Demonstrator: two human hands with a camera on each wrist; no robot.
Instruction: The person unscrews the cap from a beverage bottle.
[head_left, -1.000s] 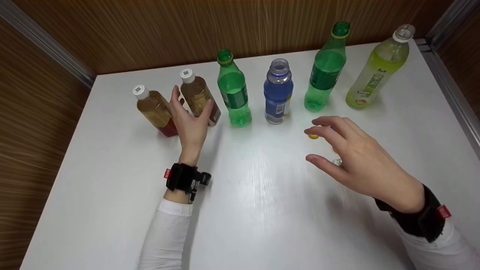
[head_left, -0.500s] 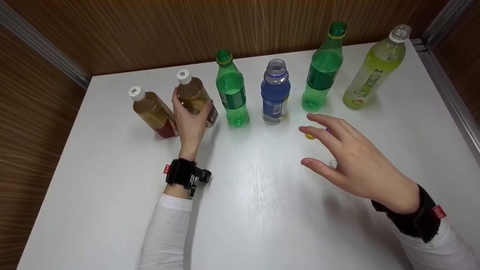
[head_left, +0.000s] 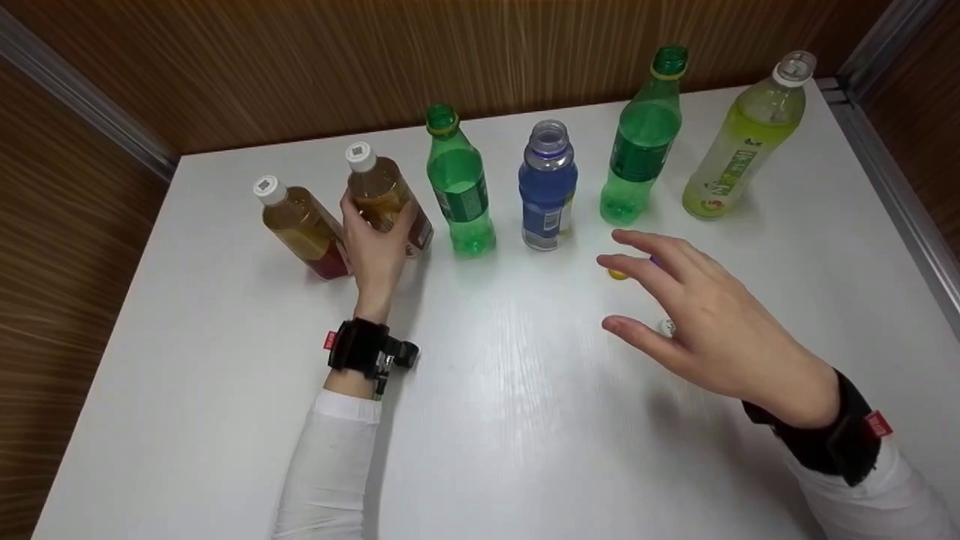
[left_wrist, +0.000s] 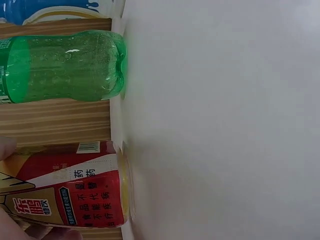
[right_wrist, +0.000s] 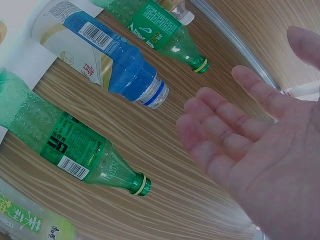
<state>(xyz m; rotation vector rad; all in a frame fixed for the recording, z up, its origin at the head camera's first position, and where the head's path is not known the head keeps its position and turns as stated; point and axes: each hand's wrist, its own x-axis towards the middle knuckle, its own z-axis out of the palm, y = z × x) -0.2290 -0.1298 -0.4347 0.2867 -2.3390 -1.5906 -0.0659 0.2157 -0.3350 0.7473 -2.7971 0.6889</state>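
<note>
My left hand [head_left: 373, 251] grips a capped drink bottle [head_left: 377, 180] of brown liquid, thumb on its right side and fingers on its left. In the left wrist view, the red and gold label of this bottle [left_wrist: 65, 200] faces the camera, and the hand shows only at the left edge. To its left stands a similar bottle [head_left: 298, 229], also with a white cap. My right hand [head_left: 697, 315] hovers over the table with fingers apart and holds nothing. Below it are a yellow cap [head_left: 617, 274], a white cap [head_left: 667, 327] and a bit of purple [head_left: 655, 261], mostly hidden.
Right of the held bottle, uncapped bottles stand in a row: a green one [head_left: 463, 187], a blue-labelled one [head_left: 547, 187], another green one [head_left: 641, 142] and a tall yellow-green one [head_left: 742, 150]. A wood-grain panel [head_left: 315, 67] rises behind the white table [head_left: 510, 420].
My left hand's thumb and fingers have closed onto the brown drink bottle, which they stood around loosely before. My right hand stays nearly in place; the head view shifts slightly.
</note>
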